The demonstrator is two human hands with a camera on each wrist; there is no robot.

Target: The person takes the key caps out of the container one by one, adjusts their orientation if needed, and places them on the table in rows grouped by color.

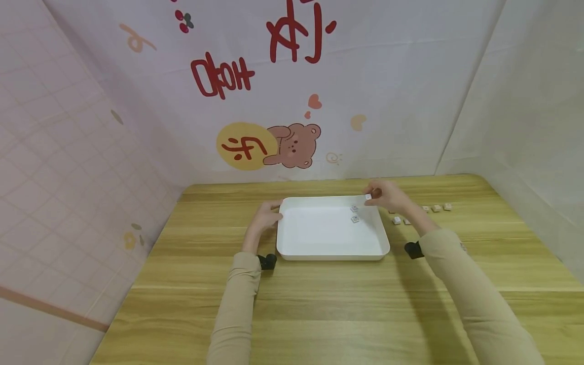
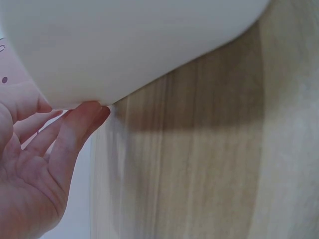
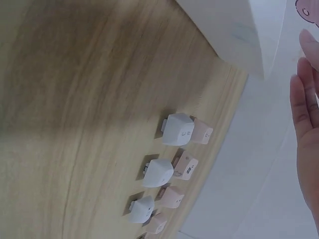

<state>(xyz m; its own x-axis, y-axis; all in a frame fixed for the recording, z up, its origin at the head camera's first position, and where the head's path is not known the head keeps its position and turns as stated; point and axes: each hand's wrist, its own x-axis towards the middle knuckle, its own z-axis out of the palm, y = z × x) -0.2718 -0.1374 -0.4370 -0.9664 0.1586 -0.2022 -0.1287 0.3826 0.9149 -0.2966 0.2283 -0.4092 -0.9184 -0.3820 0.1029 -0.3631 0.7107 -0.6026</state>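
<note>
A white rectangular tray [image 1: 333, 257] lies on the wooden table. At its far left corner, my left hand [image 1: 266, 217] holds the rim, its fingers bent against the tray wall [image 2: 124, 45]. Over the far right corner, my right hand [image 1: 387, 196] pinches a small light keycap [image 1: 368, 197] between thumb and fingertips. That keycap is out of sight in the right wrist view, where only part of the hand [image 3: 309, 109] shows. Two keycaps, one [image 1: 354, 208] behind the other [image 1: 355, 219], lie inside the tray towards its right side.
Right of the tray, several white keycaps [image 3: 178, 130] and pinkish keycaps [image 3: 185, 165] stand in two rows on the table [image 1: 319, 314]. The right forearm partly covers them in the head view. A white printed sheet [image 1: 388, 76] hangs behind the table's far edge.
</note>
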